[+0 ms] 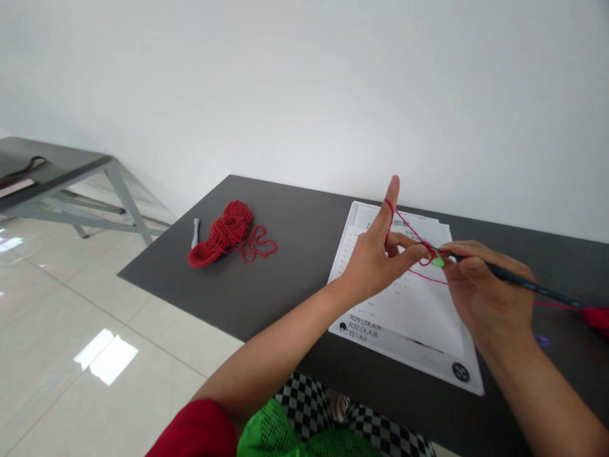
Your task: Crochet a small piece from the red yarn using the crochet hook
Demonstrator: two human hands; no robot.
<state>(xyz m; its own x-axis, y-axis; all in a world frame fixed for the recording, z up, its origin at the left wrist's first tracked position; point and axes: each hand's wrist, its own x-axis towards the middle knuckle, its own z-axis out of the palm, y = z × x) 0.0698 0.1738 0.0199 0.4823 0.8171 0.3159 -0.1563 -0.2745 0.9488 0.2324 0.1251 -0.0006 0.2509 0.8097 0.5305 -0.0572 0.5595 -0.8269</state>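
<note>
My left hand [375, 251] is raised over the printed sheets, index finger up with red yarn [410, 227] looped round it. Its thumb and another finger pinch a small piece of red crochet work [429, 252]. A light green stitch marker [436, 259] hangs at that work. My right hand [495, 282] is closed round a dark crochet hook [537, 287], whose tip reaches the crochet work; the exact stitch is too small to make out. A yarn strand runs from the work past my right hand to a red ball of yarn [597, 318] at the right edge.
Printed pattern sheets [380, 304] lie on the dark table [290, 247]. To the left are a red yarn skein [231, 227], a red crocheted piece [202, 255] and a pale grey tool [195, 233]. A purple marker [542, 341] sits at right. A bench [57, 162] stands further left.
</note>
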